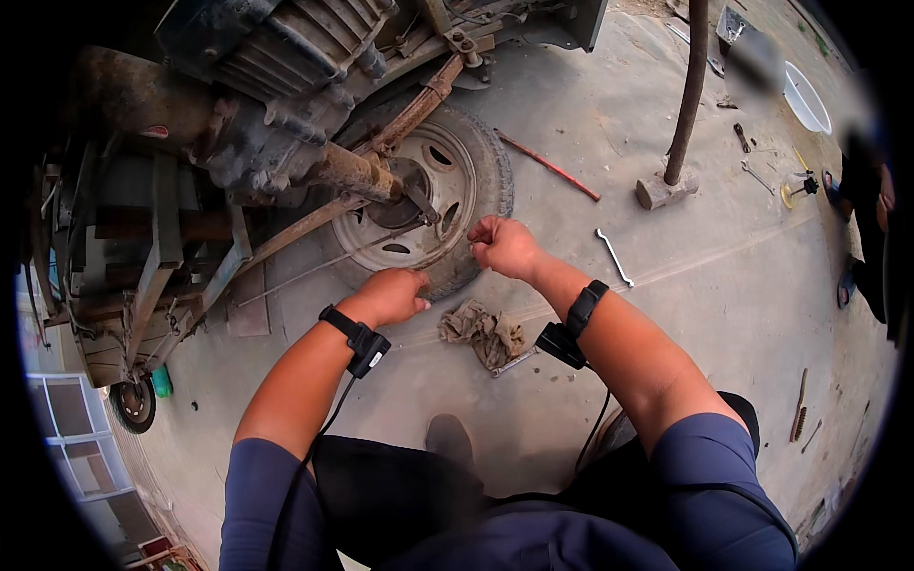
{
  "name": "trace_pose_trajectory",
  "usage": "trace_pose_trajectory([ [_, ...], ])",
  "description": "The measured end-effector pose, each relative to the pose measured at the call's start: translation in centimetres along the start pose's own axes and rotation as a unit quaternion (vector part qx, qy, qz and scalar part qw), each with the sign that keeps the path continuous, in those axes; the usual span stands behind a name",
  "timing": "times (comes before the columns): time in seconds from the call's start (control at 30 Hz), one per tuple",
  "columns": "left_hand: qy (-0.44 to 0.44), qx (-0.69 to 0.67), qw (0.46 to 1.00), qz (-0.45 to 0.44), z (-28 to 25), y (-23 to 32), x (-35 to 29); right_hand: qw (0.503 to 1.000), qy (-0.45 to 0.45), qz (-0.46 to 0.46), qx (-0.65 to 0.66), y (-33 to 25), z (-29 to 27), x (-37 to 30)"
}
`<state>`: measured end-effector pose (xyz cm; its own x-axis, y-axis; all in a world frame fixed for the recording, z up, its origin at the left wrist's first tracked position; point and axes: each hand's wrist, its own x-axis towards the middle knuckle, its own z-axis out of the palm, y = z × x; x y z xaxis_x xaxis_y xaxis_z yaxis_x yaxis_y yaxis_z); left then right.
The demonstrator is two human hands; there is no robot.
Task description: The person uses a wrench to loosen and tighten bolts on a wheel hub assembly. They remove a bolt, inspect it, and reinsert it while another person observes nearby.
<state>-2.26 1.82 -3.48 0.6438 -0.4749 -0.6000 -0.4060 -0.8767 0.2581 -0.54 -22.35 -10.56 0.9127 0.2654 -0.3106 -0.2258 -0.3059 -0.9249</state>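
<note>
Just beyond both hands is the wheel. The left hand and right hand curl inward; whether either pinches anything, I cannot tell. Rag and wrench lie near the right hand, presumably for easy reach.

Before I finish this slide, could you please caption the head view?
Left hand and right hand near a wheel, a crumpled rag on the floor.

Grey floor: brown rag crumpled mid-floor, wrench just beside it. Another wrench, red bar, long-handled mallet farther out. White basin near far right corner, wire brush toward right edge.
</note>
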Motion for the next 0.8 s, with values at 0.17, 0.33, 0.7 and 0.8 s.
trace_pose_trajectory([
  [0.17, 0.042, -0.034, 0.998, 0.024, 1.1, -1.4, 0.3, 0.999, 0.035, 0.007, 0.026, -1.5, 0.2, 2.7],
  [0.33, 0.04, -0.072, 0.996, 0.023, 2.1, -2.2, 1.0, 0.994, 0.092, -0.029, -0.048, -0.3, 1.6, 4.7],
  [0.7, 0.026, -0.116, 0.993, -0.013, 2.2, -2.5, 2.1, 0.991, 0.085, -0.051, -0.087, -0.9, 1.8, 6.1],
  [0.8, 0.031, -0.119, 0.992, -0.015, 2.3, -2.3, 2.4, 0.993, 0.069, -0.063, -0.077, -0.8, 1.9, 6.3],
])
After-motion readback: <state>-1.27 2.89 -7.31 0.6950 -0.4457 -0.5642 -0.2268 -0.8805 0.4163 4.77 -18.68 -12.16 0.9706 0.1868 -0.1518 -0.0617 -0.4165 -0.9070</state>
